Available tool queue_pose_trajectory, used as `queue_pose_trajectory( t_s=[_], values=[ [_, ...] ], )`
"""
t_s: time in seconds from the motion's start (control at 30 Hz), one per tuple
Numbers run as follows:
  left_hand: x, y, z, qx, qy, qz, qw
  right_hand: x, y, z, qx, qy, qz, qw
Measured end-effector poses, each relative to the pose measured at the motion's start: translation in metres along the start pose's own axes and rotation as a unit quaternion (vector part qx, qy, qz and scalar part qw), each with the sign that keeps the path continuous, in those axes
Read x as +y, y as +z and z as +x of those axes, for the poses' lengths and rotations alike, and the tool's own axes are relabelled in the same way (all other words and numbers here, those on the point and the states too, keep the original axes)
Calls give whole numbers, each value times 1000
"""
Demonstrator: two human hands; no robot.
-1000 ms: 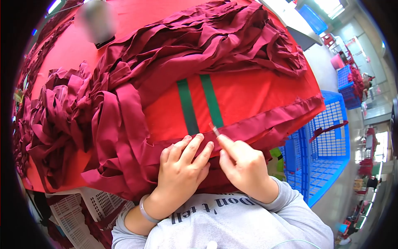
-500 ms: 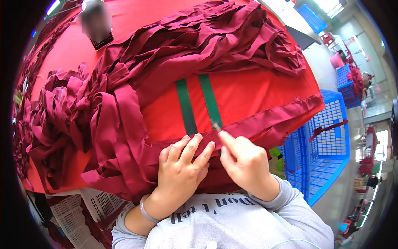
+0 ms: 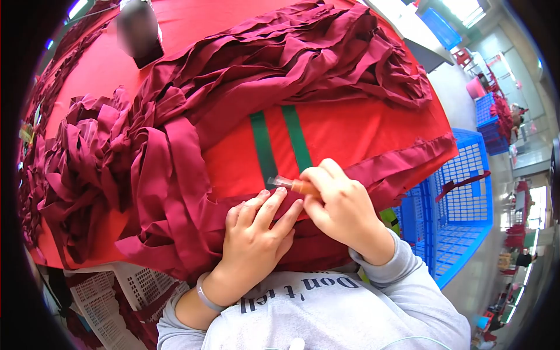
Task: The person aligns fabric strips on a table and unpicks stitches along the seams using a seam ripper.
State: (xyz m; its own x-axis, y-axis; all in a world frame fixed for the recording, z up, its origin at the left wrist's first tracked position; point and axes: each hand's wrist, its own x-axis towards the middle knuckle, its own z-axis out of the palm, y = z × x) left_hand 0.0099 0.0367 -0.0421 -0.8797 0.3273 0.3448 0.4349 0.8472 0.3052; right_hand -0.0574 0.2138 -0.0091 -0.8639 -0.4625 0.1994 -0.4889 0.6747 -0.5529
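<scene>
My left hand (image 3: 254, 233) lies with its fingers spread on a maroon fabric strip (image 3: 385, 166), pressing near its upper edge. In my right hand (image 3: 347, 204) is a small tool with an orange-brown handle (image 3: 304, 187) and a pale, blurred tip; its exact kind I cannot make out. The tip points left, just above my left fingertips and close to the lower end of the left green strip (image 3: 263, 149). A second green strip (image 3: 297, 137) lies beside it on the red table cover (image 3: 356, 134). My right fingers hide part of the tool.
Long bunched maroon fabric (image 3: 280, 64) crosses the back of the table, with another heap (image 3: 96, 157) at the left. A dark phone (image 3: 150, 57) lies at the back. Blue plastic crates (image 3: 461, 198) stand at the right, and a white perforated basket (image 3: 99, 303) is at the lower left.
My right hand has turned and moved the tool's tip left and slightly down, from the right green strip to near my left fingertips. My left hand stays in place.
</scene>
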Motion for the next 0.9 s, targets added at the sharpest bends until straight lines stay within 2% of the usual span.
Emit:
queue_pose_trajectory(
  t_s=[0.07,0.2,0.33,0.4,0.5,0.53,0.6,0.67,0.73,0.8,0.83,0.9],
  values=[
    [-1,0,0,-2,0,2,1000,1,6,4,-28,1,-10,1000],
    [-1,0,0,-2,2,7,1000,5,9,9,-8,-17,11,1000],
    [-1,0,-2,23,12,8,1000,13,2,7,83,23,79,993],
    [-3,-1,-1,53,28,3,998,20,-4,7,80,38,67,994],
    [-6,-28,-6,-6,20,-28,999,31,-21,10,59,62,-20,996],
    [-9,-34,-8,17,22,-28,999,34,-30,12,45,61,-42,996],
    [-17,-60,-20,-38,-9,-22,999,38,-46,20,49,65,-67,994],
    [-31,-90,-36,-70,-87,-3,994,56,-53,30,70,51,-86,992],
    [-43,-112,-53,-23,-218,30,975,64,-54,46,91,34,-95,991],
    [-58,-129,-68,-16,-329,118,937,59,-44,63,112,12,-102,988],
    [-63,-137,-73,-43,-388,121,913,56,-37,74,127,0,-106,986],
    [-64,-133,-78,-10,-340,175,924,47,-24,94,135,-17,-118,984]
  ],
)
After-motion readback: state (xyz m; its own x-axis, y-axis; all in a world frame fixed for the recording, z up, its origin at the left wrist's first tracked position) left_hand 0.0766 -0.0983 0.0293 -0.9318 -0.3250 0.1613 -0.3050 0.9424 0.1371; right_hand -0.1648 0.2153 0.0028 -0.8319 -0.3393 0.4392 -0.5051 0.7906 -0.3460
